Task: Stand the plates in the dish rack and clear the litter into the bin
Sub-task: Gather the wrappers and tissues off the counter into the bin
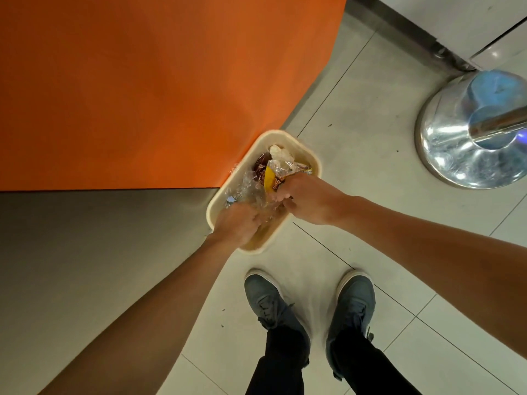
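Bin [288, 136] on the floor [356, 166], against the orange panel [142, 81] — both your hands are over it. Your left hand [238, 223] has its fingers curled into clear plastic [248, 192]; your right hand [303, 199] pinches a yellow wrapper [269, 178]. Crumpled white paper [278, 153] lies inside, at the far end. Your shoes [268, 300] stand near the bin.

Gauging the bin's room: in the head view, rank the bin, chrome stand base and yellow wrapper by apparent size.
1-2. bin and chrome stand base: alike, base cropped, unranked.
3. yellow wrapper.
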Demonstrator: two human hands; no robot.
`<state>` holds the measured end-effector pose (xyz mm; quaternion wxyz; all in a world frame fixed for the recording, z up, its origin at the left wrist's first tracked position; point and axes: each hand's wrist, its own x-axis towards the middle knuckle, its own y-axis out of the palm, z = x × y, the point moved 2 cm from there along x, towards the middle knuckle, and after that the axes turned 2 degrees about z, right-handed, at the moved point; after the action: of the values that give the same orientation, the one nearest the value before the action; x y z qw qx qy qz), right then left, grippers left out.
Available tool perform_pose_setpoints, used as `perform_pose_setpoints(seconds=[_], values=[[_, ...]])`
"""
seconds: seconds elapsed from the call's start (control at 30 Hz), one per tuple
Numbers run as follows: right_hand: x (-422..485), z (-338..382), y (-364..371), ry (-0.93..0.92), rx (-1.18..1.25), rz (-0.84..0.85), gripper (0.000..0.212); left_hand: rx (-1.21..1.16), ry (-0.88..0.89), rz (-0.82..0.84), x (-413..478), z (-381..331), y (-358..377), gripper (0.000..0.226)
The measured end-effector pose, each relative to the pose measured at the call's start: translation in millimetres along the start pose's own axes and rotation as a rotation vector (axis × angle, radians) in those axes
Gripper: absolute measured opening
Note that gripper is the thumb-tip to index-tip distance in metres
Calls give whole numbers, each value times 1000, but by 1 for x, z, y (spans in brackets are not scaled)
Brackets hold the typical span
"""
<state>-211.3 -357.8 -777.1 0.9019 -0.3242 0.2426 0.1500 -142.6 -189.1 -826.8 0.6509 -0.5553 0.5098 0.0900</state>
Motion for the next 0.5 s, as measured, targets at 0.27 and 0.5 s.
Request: perform_pose_setpoints(seconds=[0.27, 0.5], values=[[-25, 9, -15, 3, 147, -241, 30, -555, -61, -161, -25, -4, -10, 15], [-54, 31, -20, 68, 215, -266, 46, -735, -64, -262, -67, -17, -39, 13]])
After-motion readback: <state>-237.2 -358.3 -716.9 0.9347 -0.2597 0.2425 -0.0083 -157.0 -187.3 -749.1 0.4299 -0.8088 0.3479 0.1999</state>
